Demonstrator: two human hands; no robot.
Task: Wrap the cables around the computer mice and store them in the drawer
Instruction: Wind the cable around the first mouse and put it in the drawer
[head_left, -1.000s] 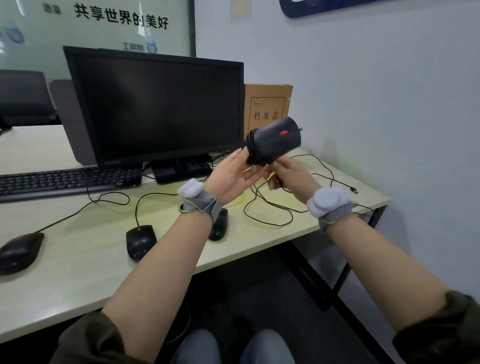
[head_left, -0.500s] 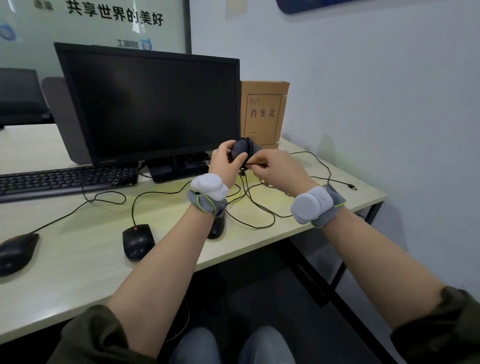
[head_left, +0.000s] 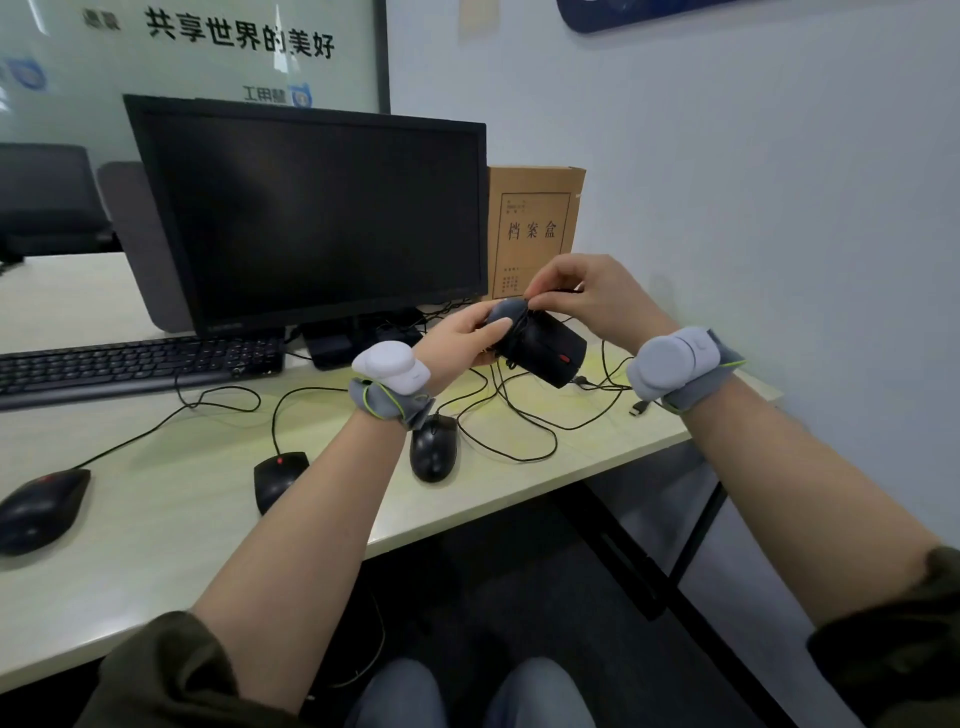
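Above the desk's right part, my left hand (head_left: 470, 338) grips a black mouse with a red wheel (head_left: 545, 347), its cable partly wound round its body. My right hand (head_left: 587, 301) pinches that black cable (head_left: 524, 410) just over the mouse. The rest of the cable trails in loops on the desk (head_left: 156, 519), ending in a USB plug (head_left: 640, 408). Three more black mice lie on the desk: one under my left wrist (head_left: 434, 449), one beside my left forearm (head_left: 275, 475), one at the far left (head_left: 41, 506). No drawer is visible.
A black monitor (head_left: 317, 213) and keyboard (head_left: 130, 364) stand behind the mice. A brown cardboard file box (head_left: 535, 223) leans by the wall at the right. The desk's front edge and black frame leg (head_left: 675, 561) are below my arms.
The mouse was raised high, then brought down and turned. My right hand has moved from under it to above it, carrying the cable over the body.
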